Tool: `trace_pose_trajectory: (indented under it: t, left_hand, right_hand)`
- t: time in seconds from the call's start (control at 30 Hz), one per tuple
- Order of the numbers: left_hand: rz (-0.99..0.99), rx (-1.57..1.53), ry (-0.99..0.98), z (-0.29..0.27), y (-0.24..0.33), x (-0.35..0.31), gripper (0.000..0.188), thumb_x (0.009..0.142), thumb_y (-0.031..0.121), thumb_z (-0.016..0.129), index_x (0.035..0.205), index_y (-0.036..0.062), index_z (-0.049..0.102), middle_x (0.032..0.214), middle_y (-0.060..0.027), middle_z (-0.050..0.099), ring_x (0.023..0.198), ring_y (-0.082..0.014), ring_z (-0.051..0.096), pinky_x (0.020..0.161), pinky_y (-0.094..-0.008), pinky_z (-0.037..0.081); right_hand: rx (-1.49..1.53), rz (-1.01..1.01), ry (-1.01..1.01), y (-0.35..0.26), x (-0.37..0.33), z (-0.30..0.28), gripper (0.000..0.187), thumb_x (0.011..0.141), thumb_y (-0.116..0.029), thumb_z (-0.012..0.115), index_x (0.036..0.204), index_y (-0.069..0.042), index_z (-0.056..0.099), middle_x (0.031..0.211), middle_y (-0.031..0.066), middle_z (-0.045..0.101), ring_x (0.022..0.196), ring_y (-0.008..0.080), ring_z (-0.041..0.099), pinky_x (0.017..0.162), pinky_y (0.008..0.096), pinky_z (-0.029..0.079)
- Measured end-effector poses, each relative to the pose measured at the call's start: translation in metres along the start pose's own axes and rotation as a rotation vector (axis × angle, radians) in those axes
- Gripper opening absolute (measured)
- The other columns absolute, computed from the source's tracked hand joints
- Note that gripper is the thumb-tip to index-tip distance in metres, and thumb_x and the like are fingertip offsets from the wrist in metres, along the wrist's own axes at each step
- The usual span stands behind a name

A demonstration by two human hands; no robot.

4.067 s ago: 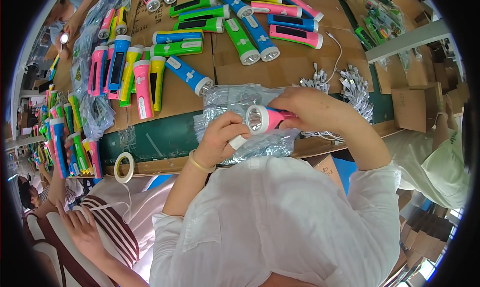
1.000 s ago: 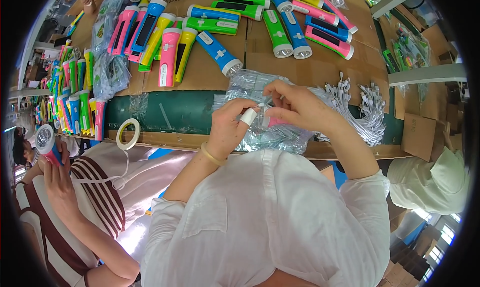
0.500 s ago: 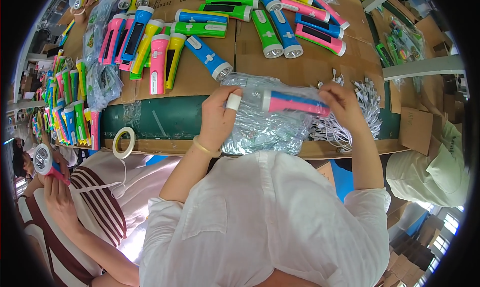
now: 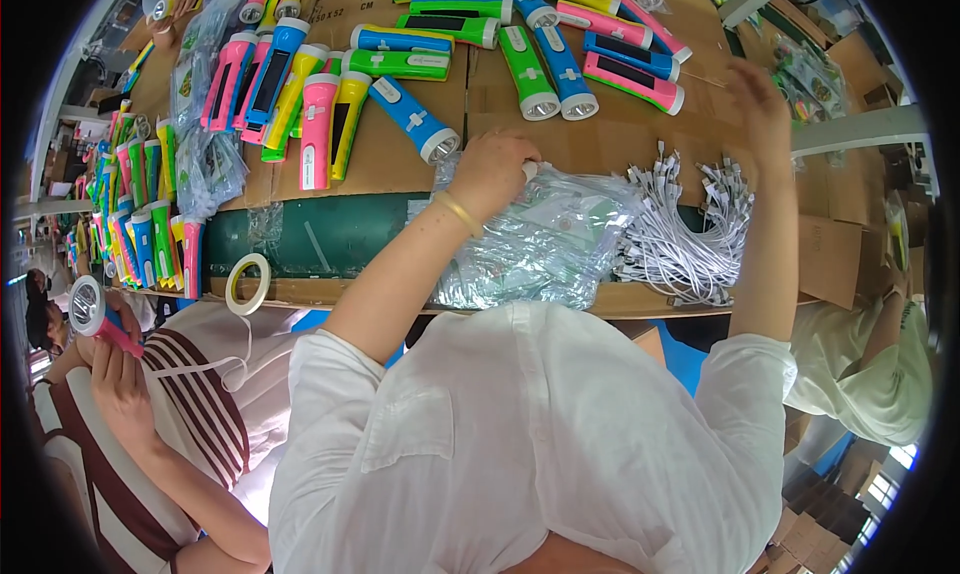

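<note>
My left hand [image 4: 492,174] reaches over the stack of clear plastic bags [image 4: 535,244] at the table's front edge. Its fingers are bent and pinch at the top of a plastic bag, and a white wrap [image 4: 530,171] covers one fingertip. Raised at the right, my right hand [image 4: 757,109] is smeared by motion, so its fingers and anything in them cannot be made out. Beside the bags lies a bundle of white cables [image 4: 680,239]. The nearest flashlight is a blue one [image 4: 413,119], just beyond my left hand.
Several colourful flashlights [image 4: 315,124] lie across the cardboard-covered table. A tape roll [image 4: 247,284] hangs at the front edge. To the left, a co-worker's hand [image 4: 122,389] holds a pink flashlight [image 4: 100,319]. A white metal bar [image 4: 860,132] crosses at the right.
The bagged pink-and-blue flashlight between my hands no longer shows there. My right hand has swung up and right; my left hand has moved right and slightly away over the bags.
</note>
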State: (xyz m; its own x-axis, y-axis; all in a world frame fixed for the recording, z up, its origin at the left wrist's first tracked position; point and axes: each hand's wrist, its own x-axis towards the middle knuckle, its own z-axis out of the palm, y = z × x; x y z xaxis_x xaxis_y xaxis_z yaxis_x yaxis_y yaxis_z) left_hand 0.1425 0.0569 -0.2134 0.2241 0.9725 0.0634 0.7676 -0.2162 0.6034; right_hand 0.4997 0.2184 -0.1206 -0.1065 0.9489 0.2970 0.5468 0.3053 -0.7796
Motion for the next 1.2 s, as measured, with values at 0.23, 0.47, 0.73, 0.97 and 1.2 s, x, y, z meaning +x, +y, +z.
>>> trace_pose_trajectory:
  t: [0.23, 0.47, 0.73, 0.97, 1.2]
  left_hand:
    - [0.145, 0.105, 0.133, 0.008, 0.012, -0.004, 0.022, 0.077, 0.002, 0.067, 0.098, 0.0066, 0.07, 0.102, -0.012, 0.065, 0.099, -0.0365, 0.06, 0.085, -0.0458, 0.048]
    - [0.24, 0.002, 0.243, -0.005, 0.018, -0.021, 0.027, 0.075, -0.001, 0.068, 0.101, 0.0077, 0.065, 0.103, -0.0116, 0.064, 0.1, -0.0348, 0.06, 0.086, -0.0444, 0.045]
    - [0.137, -0.067, 0.299, -0.032, 0.01, -0.047, 0.024, 0.078, -0.002, 0.065, 0.101, 0.0055, 0.065, 0.098, -0.0121, 0.066, 0.092, -0.0358, 0.062, 0.08, -0.0438, 0.05]
    - [-0.091, -0.398, 0.29, -0.038, 0.017, -0.065, 0.019, 0.085, -0.002, 0.064, 0.104, 0.0001, 0.066, 0.097, -0.0164, 0.069, 0.087, -0.032, 0.067, 0.076, -0.0371, 0.054]
    - [-0.157, -0.471, 0.266, -0.044, 0.024, -0.071, 0.015, 0.091, 0.004, 0.067, 0.105, -0.0009, 0.067, 0.093, -0.015, 0.07, 0.078, -0.0203, 0.068, 0.069, -0.029, 0.052]
  right_hand:
    - [-0.02, -0.166, -0.599, -0.052, -0.113, 0.14, 0.018, 0.088, -0.012, 0.073, 0.104, -0.004, 0.072, 0.095, 0.0088, 0.07, 0.086, 0.0227, 0.067, 0.075, 0.034, 0.053]
    - [-0.092, -0.378, -0.503, -0.068, -0.125, 0.152, 0.014, 0.085, -0.007, 0.073, 0.098, -0.003, 0.07, 0.096, 0.0136, 0.069, 0.089, 0.035, 0.066, 0.076, 0.0399, 0.053]
    - [0.05, -0.255, -0.573, -0.053, -0.124, 0.136, 0.016, 0.087, -0.009, 0.071, 0.103, -0.007, 0.071, 0.096, 0.012, 0.07, 0.087, 0.0346, 0.067, 0.076, 0.04, 0.054]
    - [0.168, -0.522, -0.453, -0.092, -0.134, 0.162, 0.031, 0.085, 0.004, 0.07, 0.114, -0.008, 0.069, 0.105, 0.0098, 0.068, 0.092, 0.0301, 0.068, 0.077, 0.0359, 0.055]
    - [0.158, -0.522, -0.56, -0.081, -0.134, 0.168, 0.028, 0.085, -0.007, 0.071, 0.111, -0.016, 0.07, 0.1, 0.0058, 0.067, 0.09, 0.0306, 0.066, 0.074, 0.0397, 0.055]
